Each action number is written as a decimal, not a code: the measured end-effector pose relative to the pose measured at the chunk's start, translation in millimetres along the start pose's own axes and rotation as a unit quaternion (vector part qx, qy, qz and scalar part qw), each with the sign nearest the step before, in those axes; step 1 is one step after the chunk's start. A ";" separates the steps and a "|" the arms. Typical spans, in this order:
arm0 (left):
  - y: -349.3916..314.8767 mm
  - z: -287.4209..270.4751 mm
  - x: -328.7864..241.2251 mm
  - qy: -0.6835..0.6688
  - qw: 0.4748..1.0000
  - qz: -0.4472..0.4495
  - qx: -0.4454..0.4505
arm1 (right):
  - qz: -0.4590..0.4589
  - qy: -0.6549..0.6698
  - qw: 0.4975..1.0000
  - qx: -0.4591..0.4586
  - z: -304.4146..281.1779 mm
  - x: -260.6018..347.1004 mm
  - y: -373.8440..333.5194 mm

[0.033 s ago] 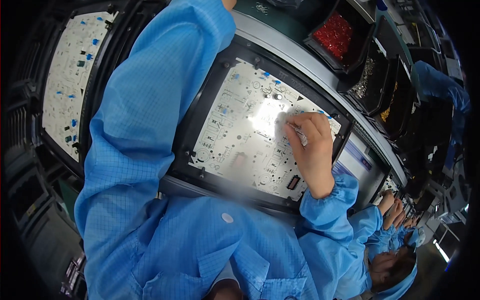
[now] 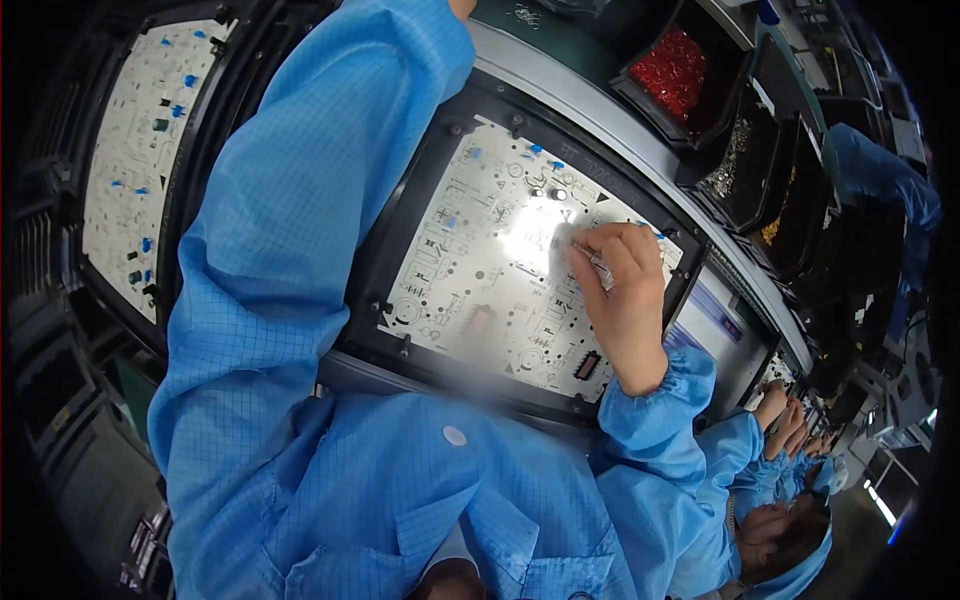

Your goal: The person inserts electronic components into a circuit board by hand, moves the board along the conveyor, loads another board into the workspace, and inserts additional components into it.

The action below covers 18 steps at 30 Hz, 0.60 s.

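Observation:
A white circuit board [image 2: 440, 300] sits in a black frame [image 2: 385, 250] in front of me, with several small parts standing on it. Over its right half is my right hand [image 2: 630, 285], thumb and forefinger pinched together close to the board surface. Several small shiny electronic components with thin metal leads [image 2: 603, 270] show inside the curled fingers; their exact kind is too small to tell. My left arm reaches far forward across the left side of the frame. Only a sliver of my left hand [image 2: 462, 8] shows at the top edge, its fingers out of sight.
Beyond the metal rail [image 2: 560, 105] stand dark bins with red parts [image 2: 672, 75], silver parts [image 2: 728, 160] and yellow parts [image 2: 785, 205]. Another populated board [image 2: 130, 180] lies at the left. A co-worker [image 2: 780, 520] in blue sits close by on my right.

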State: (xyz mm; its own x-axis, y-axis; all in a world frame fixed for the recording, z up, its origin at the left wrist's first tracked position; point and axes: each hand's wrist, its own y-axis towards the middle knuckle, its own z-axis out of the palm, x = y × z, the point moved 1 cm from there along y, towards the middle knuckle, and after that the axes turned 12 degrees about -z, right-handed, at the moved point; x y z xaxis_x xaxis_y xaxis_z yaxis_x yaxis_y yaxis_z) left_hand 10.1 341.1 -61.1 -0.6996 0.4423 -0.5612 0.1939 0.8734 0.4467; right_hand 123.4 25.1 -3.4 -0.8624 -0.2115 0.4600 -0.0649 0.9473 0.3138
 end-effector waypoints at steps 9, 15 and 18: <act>-0.1 -20.0 -4.0 -0.150 0.983 -0.107 0.006 | -0.018 -0.014 1.000 0.015 13.8 6.6 9.6; -9.1 -53.3 -34.7 -0.243 0.962 -0.121 0.011 | -0.013 -0.017 0.999 0.030 10.9 7.6 3.1; -18.2 -73.0 -57.1 -0.282 0.950 -0.126 0.038 | -0.016 -0.022 0.999 0.020 9.9 6.7 2.2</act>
State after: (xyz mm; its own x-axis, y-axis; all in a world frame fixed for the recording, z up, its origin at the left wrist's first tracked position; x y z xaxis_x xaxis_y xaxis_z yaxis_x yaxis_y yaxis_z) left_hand -3.7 285.1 13.6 -0.2558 0.2372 -0.9372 0.1335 0.9688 0.2088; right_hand 112.6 28.2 -7.9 -0.8812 -0.2310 0.4124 -0.1114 0.9494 0.2938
